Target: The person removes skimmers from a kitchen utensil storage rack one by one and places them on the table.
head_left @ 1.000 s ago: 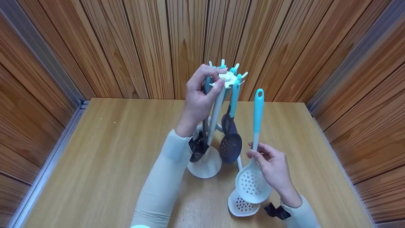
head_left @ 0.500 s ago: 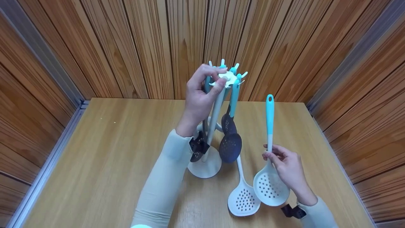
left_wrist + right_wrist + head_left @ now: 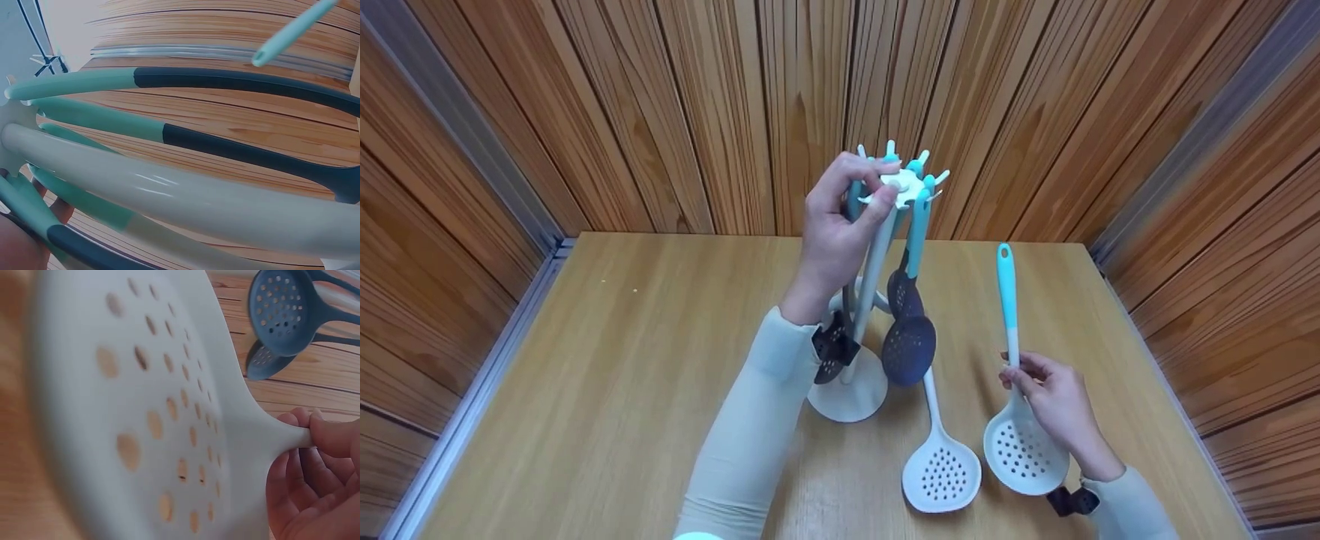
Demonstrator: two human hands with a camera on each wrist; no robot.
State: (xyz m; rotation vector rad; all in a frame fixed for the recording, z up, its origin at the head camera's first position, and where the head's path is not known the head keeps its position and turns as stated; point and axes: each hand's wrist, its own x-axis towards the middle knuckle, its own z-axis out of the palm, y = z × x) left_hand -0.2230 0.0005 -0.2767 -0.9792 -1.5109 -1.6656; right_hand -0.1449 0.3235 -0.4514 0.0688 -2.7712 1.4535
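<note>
White skimmer (image 3: 1024, 454): now farther right | right hand (image 3: 1063, 401) pinches its neck | left hand (image 3: 838, 229) grips rack (image 3: 901, 184)

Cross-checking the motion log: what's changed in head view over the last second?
Right hand carried the white skimmer rightward and slightly down the frame; it no longer overlaps the white turner. No grip visibly taken or released. Unchanged: left hand pinching the top of the utensil stand, dark hanging utensils, turner.
</note>
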